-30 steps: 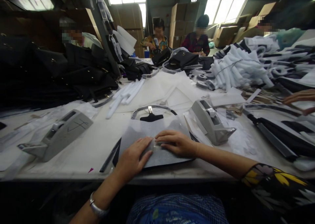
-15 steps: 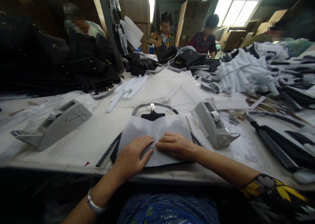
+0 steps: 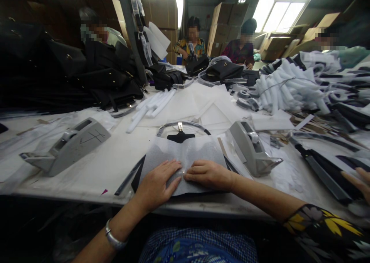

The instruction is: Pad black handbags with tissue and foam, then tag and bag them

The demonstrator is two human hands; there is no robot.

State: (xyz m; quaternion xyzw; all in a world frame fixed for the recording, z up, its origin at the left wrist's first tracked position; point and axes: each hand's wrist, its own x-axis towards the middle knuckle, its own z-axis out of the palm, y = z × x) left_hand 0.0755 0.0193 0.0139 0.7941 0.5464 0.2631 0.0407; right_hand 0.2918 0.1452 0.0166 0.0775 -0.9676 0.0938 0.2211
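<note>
A thin whitish sheet point(image 3: 163, 149) covers a black handbag point(image 3: 181, 138) in front of me. The bag's wrapped handle point(image 3: 199, 125) arches beyond the sheet, and a metal clasp point(image 3: 180, 126) sits on a black tab. My left hand point(image 3: 157, 180) lies on the sheet's left half, its fingers stretched and thumb apart. On the right half rests my right hand point(image 3: 209, 174), fingers side by side and extended, tips near the sheet's middle; its thumb is hidden. A small shiny patch, perhaps clear tape, shows between the hands.
Grey tape dispensers stand left point(image 3: 78, 143) and right point(image 3: 247, 147) of the bag. Black bags point(image 3: 98, 78) pile up at left. White foam tubes point(image 3: 285, 86) lie bundled at right. Another person's hand point(image 3: 360, 182) reaches in beside a black bag. More people work behind the table.
Another person's hand has come in at the right edge. The whole view has shifted slightly. My hands stay on the sheet in nearly the same pose.
</note>
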